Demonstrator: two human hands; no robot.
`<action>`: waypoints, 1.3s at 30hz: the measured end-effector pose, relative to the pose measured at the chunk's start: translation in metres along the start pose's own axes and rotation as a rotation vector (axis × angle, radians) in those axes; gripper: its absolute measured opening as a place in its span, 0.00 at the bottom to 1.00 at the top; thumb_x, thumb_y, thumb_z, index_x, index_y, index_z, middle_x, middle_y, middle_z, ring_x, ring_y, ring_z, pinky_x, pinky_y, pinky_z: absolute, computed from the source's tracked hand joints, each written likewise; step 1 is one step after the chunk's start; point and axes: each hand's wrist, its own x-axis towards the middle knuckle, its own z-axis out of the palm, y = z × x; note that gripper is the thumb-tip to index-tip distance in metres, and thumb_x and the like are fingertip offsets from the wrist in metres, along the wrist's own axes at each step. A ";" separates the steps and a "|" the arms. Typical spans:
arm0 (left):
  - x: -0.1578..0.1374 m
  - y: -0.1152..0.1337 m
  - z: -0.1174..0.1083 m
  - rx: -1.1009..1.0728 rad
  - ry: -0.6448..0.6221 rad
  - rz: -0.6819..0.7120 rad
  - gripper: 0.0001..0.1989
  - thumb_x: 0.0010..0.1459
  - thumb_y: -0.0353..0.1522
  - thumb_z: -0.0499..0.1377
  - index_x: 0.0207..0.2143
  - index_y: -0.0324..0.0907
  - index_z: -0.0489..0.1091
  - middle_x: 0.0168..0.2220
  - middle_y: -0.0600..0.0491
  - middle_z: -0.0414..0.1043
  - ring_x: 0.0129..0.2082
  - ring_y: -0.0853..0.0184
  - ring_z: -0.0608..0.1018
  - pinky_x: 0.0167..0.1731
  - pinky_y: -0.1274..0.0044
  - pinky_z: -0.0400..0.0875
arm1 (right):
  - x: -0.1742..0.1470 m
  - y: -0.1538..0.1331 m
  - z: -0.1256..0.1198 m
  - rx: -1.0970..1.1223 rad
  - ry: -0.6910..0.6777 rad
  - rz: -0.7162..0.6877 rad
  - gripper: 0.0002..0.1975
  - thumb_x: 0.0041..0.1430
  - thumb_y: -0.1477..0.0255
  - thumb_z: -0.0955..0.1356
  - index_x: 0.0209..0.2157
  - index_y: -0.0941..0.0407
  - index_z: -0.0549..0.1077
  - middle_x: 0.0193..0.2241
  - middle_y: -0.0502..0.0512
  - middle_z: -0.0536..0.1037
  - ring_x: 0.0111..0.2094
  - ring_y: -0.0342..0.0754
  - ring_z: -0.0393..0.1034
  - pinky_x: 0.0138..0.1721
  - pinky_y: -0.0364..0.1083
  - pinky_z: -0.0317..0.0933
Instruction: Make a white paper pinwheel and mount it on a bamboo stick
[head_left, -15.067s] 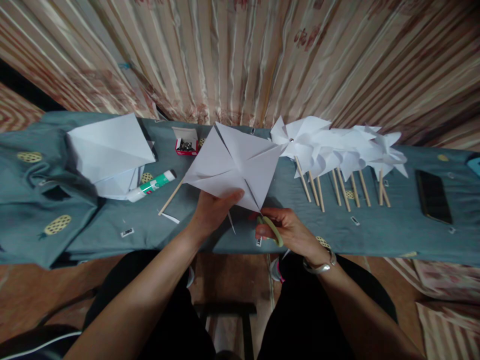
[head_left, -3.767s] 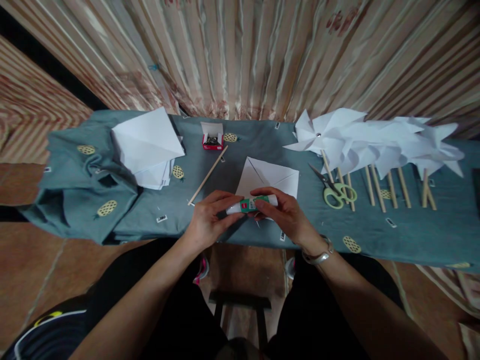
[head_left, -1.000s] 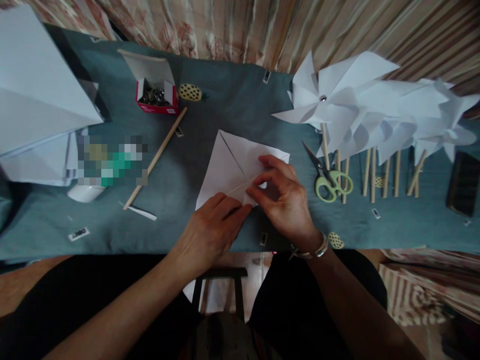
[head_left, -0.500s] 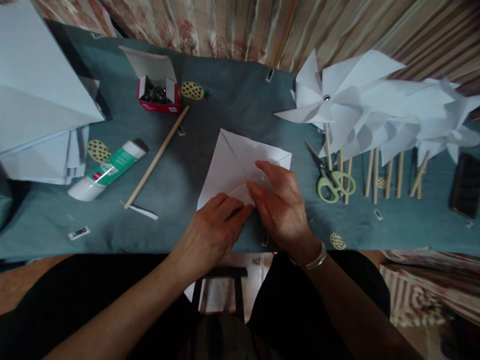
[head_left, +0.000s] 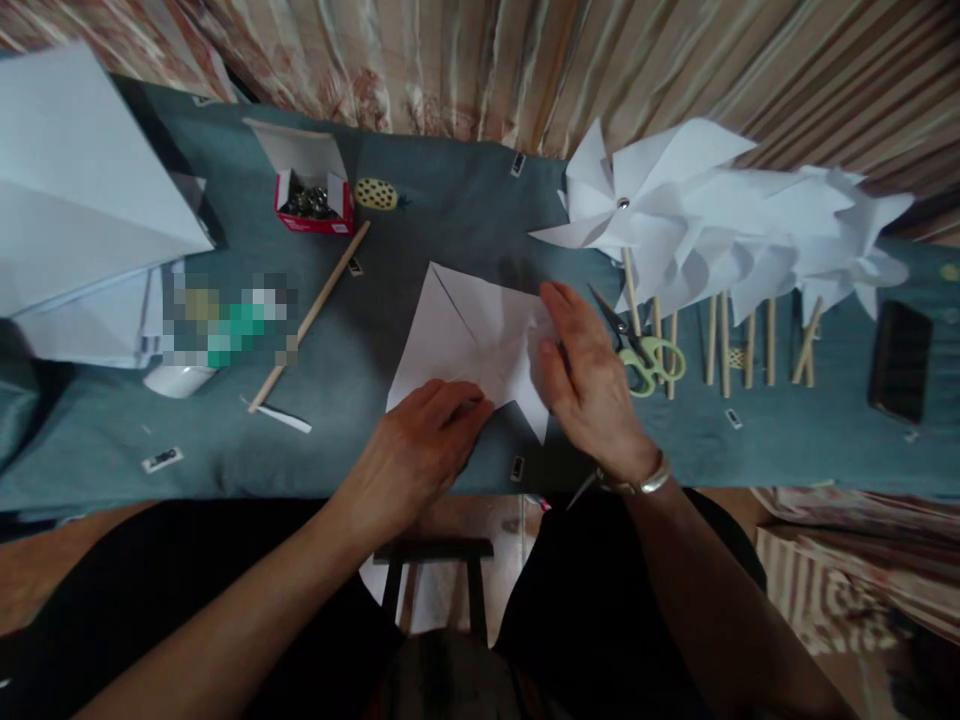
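A white paper sheet (head_left: 457,335) with cut lines running in from its corners lies on the cloth in front of me. My left hand (head_left: 420,445) pinches its lower edge, fingers and thumb pressed together. At the paper's right side is my right hand (head_left: 592,375), fingers stretched and thumb apart, touching the corner there. One pointed flap sticks out toward me between the hands. Just beyond my right hand lie scissors (head_left: 649,360) with pale green handles. A wooden stick (head_left: 326,300) rests to the left of the paper.
Several paper pinwheels (head_left: 690,190) on sticks lie at the right, near a dark phone (head_left: 900,360). At the left are a red box (head_left: 315,215) of small metal pieces, a partly pixelated glue stick (head_left: 180,380) and a stack of white paper (head_left: 82,200). A curtain (head_left: 465,70) hangs behind.
My right hand has moved from the middle of the paper to its right side. A flap now points toward me at the lower right. The view has shifted slightly.
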 end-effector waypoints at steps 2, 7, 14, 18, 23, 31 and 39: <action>0.002 -0.003 -0.004 0.023 -0.001 0.037 0.10 0.63 0.23 0.54 0.46 0.35 0.72 0.43 0.44 0.76 0.39 0.63 0.78 0.38 0.70 0.80 | 0.010 0.007 0.000 -0.036 -0.015 -0.002 0.24 0.70 0.71 0.59 0.65 0.48 0.61 0.64 0.55 0.66 0.67 0.57 0.56 0.68 0.61 0.52; 0.000 -0.028 -0.027 0.124 0.056 0.093 0.11 0.62 0.22 0.55 0.44 0.37 0.72 0.44 0.45 0.77 0.43 0.60 0.77 0.41 0.67 0.79 | 0.006 0.011 -0.004 -0.136 -0.001 -0.006 0.20 0.69 0.69 0.60 0.58 0.58 0.70 0.55 0.63 0.76 0.57 0.60 0.70 0.59 0.62 0.63; -0.008 -0.027 -0.039 0.219 0.140 0.048 0.11 0.63 0.27 0.59 0.48 0.39 0.71 0.50 0.46 0.75 0.49 0.56 0.74 0.46 0.62 0.75 | -0.027 -0.004 -0.011 -0.078 0.025 -0.029 0.13 0.67 0.72 0.64 0.48 0.56 0.77 0.46 0.60 0.81 0.48 0.55 0.75 0.52 0.57 0.70; -0.006 -0.007 -0.019 0.208 0.034 0.094 0.10 0.62 0.32 0.61 0.45 0.36 0.72 0.42 0.46 0.77 0.40 0.58 0.75 0.36 0.66 0.76 | -0.028 -0.007 -0.005 -0.075 0.016 -0.073 0.15 0.66 0.74 0.64 0.51 0.55 0.77 0.52 0.61 0.78 0.53 0.57 0.72 0.56 0.61 0.67; 0.000 -0.001 -0.011 0.241 -0.019 0.070 0.07 0.64 0.28 0.58 0.42 0.35 0.73 0.38 0.47 0.77 0.36 0.61 0.76 0.33 0.70 0.75 | -0.027 -0.005 -0.005 -0.044 -0.043 -0.085 0.17 0.66 0.76 0.61 0.51 0.57 0.76 0.52 0.63 0.78 0.52 0.56 0.74 0.54 0.61 0.68; -0.006 -0.002 -0.021 0.172 -0.005 0.062 0.07 0.65 0.25 0.55 0.37 0.35 0.73 0.36 0.47 0.77 0.34 0.64 0.77 0.33 0.73 0.75 | -0.025 0.002 -0.016 0.287 -0.096 0.085 0.19 0.62 0.79 0.63 0.50 0.49 0.77 0.56 0.54 0.76 0.60 0.51 0.68 0.62 0.60 0.62; -0.014 0.003 -0.022 0.103 -0.021 0.064 0.08 0.65 0.25 0.54 0.37 0.37 0.74 0.35 0.49 0.78 0.35 0.65 0.78 0.35 0.74 0.77 | -0.023 -0.005 -0.011 0.534 -0.129 0.153 0.08 0.59 0.75 0.72 0.37 0.48 0.81 0.48 0.51 0.81 0.56 0.51 0.72 0.58 0.58 0.66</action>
